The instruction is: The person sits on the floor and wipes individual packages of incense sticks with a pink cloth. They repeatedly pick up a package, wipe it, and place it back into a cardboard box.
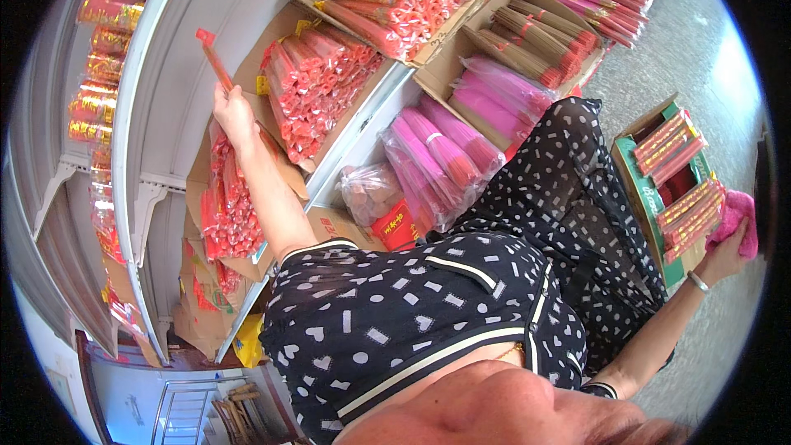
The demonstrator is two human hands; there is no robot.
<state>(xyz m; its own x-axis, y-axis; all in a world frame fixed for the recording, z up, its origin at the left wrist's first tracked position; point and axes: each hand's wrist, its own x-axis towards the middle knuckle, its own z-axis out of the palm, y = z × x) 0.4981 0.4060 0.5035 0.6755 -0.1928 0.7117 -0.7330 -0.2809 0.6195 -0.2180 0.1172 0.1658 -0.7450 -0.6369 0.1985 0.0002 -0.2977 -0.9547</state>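
Note:
My left hand (236, 116) reaches over the shelf and grips a long, thin red packet (216, 65) in a plastic sleeve. Its upper end sticks out past my fingers. Close beside that hand, open cardboard boxes hold plastic-wrapped red packets (309, 86) and more red packets (232, 210). On the other side, my right hand (729, 256) holds a crumpled pink cloth (738, 222). The cloth is up against red and gold packets (692, 216) lying across a green cardboard box (646, 198). Whether my right fingers also touch these packets, I cannot tell.
Pink incense bundles (435, 148) in clear plastic and brown incense bundles (537, 37) stand on the lower level. A bag of round items (371, 191) sits near my body. The metal shelf edge (133, 105) curves along the left. Grey floor (692, 43) shows at right.

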